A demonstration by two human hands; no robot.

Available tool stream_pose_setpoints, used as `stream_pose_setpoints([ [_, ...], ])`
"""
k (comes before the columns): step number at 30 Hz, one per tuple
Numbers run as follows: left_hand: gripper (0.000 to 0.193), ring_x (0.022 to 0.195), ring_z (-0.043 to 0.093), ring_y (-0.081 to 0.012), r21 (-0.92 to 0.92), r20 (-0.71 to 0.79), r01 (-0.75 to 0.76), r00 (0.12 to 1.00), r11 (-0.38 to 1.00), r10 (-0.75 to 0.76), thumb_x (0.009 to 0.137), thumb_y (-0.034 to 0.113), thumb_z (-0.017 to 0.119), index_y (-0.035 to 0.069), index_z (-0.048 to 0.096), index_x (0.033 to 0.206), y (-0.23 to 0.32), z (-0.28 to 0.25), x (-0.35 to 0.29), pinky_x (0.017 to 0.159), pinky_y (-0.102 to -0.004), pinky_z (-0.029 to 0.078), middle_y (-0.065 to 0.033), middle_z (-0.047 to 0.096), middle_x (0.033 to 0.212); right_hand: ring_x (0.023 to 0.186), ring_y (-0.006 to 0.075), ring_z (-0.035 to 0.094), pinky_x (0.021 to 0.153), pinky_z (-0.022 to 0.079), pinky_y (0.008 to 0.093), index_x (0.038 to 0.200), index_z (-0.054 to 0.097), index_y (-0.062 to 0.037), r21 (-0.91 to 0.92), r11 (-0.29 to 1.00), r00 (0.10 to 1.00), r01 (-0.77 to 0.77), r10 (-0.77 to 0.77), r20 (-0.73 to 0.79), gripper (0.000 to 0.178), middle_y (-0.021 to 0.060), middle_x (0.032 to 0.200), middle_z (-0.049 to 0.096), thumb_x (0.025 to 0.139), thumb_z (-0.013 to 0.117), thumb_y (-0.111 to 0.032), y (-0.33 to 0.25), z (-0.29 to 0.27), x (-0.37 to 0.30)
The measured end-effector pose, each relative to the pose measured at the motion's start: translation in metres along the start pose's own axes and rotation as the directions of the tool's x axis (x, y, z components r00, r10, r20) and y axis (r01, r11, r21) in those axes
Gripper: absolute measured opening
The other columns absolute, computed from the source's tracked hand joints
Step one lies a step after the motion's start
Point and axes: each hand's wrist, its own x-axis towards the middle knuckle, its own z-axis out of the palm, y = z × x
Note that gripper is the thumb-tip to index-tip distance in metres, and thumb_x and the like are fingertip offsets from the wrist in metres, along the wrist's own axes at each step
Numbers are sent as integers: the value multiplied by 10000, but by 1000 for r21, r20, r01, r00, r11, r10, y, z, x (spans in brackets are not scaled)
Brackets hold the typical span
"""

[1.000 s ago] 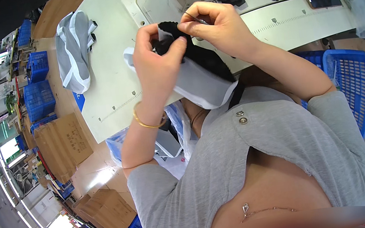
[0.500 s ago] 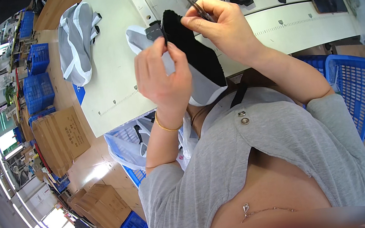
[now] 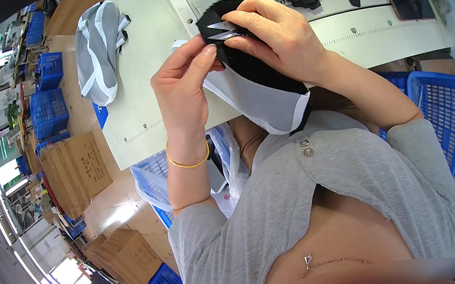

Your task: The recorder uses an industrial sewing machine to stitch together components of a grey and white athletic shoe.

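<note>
Over the table, near side, one cloth is pinched by the left hand. One snipper is clasped by the curled right hand.

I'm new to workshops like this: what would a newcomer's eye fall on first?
Probably the metal snips in the right hand, blades apart over the black and grey fabric that the left hand pinches. Some white-edged grey fabric lies at the left of the white table, and a bright blue basket stands at the right.

Snips half-hidden within right grip
</note>
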Motion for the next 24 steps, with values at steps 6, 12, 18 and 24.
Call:
stream_pose_setpoints([
  [6, 187, 760, 661, -178, 24, 71, 28, 997, 999, -29, 854, -29, 688, -70, 696, 1036, -7, 0, -2, 706, -281, 552, -109, 699, 913, 696, 257, 611, 607, 505, 335, 949, 614, -35, -23, 999, 999, 39, -39, -2, 262, 77, 861, 555, 860, 700, -266, 6, 4, 2],
  [12, 177, 768, 660, -172, 90, 92, -32, 995, 995, 24, 857, -25, 687, -69, 695, 1028, -11, 5, -4, 718, -283, 554, -98, 691, 899, 672, 248, 600, 579, 493, 328, 911, 632, -30, -26, 999, 999, 43, -44, -10, 236, 82, 821, 559, 839, 730, -232, 10, 4, 1],
  [18, 211, 791, 663, -166, 20, -3, 15, 1000, 1000, -15, 865, -20, 685, -71, 686, 1070, -12, 4, -5, 730, -281, 557, -98, 693, 909, 677, 232, 590, 584, 487, 316, 983, 655, -10, 92, 995, 999, -23, 27, -43, 297, 84, 863, 592, 793, 769, -207, 8, -4, -6],
  [24, 198, 789, 659, -159, 92, 49, -17, 999, 996, 13, 865, -24, 684, -74, 688, 1057, -13, 7, -7, 727, -272, 557, -91, 686, 909, 699, 243, 602, 601, 495, 328, 975, 645, -18, 8, 999, 999, 53, -53, -8, 281, 79, 862, 585, 811, 748, -223, 12, -2, -5],
])
